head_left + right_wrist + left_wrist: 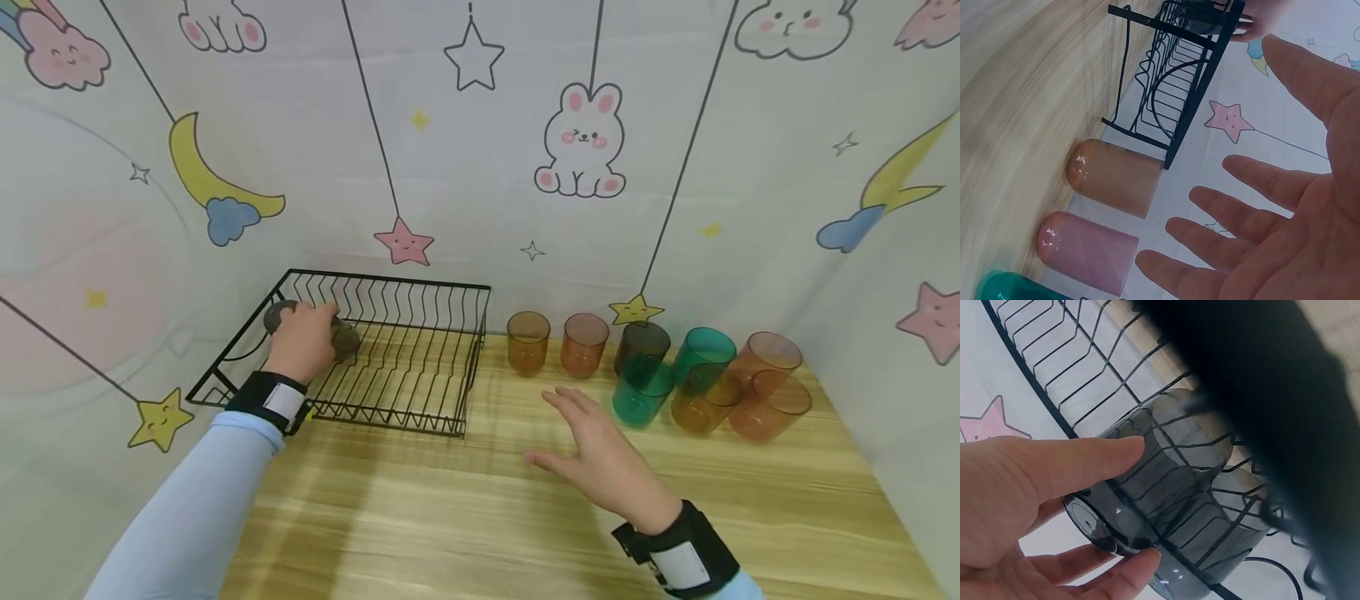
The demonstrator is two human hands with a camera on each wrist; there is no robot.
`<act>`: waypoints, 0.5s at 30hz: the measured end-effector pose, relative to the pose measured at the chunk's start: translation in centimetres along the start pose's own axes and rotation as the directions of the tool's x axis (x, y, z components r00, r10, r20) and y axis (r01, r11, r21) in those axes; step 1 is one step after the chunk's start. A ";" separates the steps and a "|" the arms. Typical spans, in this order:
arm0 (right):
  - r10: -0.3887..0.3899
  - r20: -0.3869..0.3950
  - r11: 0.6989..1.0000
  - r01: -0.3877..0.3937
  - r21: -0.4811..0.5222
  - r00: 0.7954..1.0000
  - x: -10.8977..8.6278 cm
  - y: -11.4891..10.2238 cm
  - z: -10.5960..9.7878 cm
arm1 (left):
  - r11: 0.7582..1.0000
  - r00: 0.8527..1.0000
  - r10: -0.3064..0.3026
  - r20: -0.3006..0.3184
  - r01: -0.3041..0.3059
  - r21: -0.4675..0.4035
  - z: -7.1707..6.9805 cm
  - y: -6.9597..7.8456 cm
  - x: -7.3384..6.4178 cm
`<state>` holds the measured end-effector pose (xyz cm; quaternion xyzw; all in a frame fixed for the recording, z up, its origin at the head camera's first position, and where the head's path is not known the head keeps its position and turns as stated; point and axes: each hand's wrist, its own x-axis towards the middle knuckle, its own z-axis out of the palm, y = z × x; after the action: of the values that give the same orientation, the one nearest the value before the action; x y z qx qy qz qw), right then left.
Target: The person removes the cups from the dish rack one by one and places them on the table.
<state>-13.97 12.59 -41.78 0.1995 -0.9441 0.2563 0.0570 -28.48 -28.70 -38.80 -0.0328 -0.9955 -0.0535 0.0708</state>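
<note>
Over the left end of the black wire dish rack (405, 354), my left hand (302, 337) grips a grey tinted cup (1147, 481) near its base, thumb on one side and fingers on the other. The cup's mouth faces down into the rack wires. A second grey cup (1185, 572) sits right beside it; in the head view this cup (279, 317) shows left of the hand. My right hand (603, 458) hovers over the table with its fingers spread, holding nothing. Just beyond it stand an amber cup (528, 343) and a pink cup (584, 346).
Right of the rack, several coloured cups cluster near the back wall, among them a dark grey cup (641, 346), a green cup (643, 392) and a pink cup (770, 406). A patterned cloth (480, 167) hangs behind the wooden table (420, 517).
</note>
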 end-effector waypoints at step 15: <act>0.045 -0.041 0.999 -0.045 0.006 0.998 -0.6 0.3 -0.8 | 0.991 0.978 0.021 -0.205 -0.048 -0.127 -2.6 2.9 -3.4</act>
<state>-13.49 13.40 -41.37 0.1730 -0.9463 0.2642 0.0699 -24.55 -26.34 -36.48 -0.0492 -0.9766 -0.1205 0.1709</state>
